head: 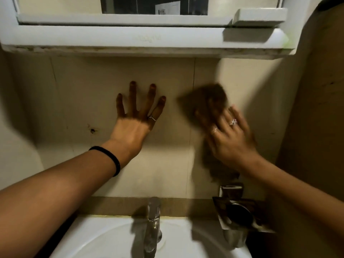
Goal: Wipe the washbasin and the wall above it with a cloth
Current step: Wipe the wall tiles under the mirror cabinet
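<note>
Cloth (204,103) flat on wall (167,75) under right hand (230,135) fingers.

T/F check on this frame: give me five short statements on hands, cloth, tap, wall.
1. The right hand presses a brown cloth against the wall. True.
2. The left hand grips the tap. False: it lies flat on the wall, fingers spread.
3. The cloth is in the washbasin. False: it is on the wall above it.
4. A black band circles the left wrist. True.
5. Water runs from the tap. False: none visible.
</note>
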